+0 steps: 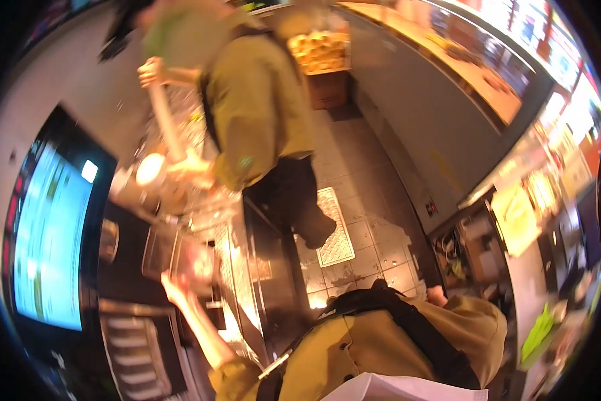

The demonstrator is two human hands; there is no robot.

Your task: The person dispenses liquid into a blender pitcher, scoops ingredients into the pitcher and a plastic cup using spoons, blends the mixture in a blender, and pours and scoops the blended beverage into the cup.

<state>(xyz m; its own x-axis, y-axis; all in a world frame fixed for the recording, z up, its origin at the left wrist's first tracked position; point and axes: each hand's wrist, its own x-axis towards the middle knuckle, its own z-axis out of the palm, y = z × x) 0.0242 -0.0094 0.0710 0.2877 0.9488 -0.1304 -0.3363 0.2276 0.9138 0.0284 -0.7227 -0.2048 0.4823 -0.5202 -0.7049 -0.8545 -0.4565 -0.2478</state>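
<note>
My left hand reaches over the counter at the left, beside a clear plastic container. Its fingers are blurred but look stretched out and apart, with nothing visible in them; whether they touch the container's edge I cannot tell. Something pinkish sits next to the container, too smeared to name. My right hand shows only in part, low beside my body near the right-hand counter. Its fingers are hidden behind my sleeve.
A co-worker in an olive shirt stands ahead, both hands on a long pale cylinder, perhaps a stack of cups. A lit screen stands at left. A metal plate lies on the tiled floor. Shelving lines the right; a filled box stands at back.
</note>
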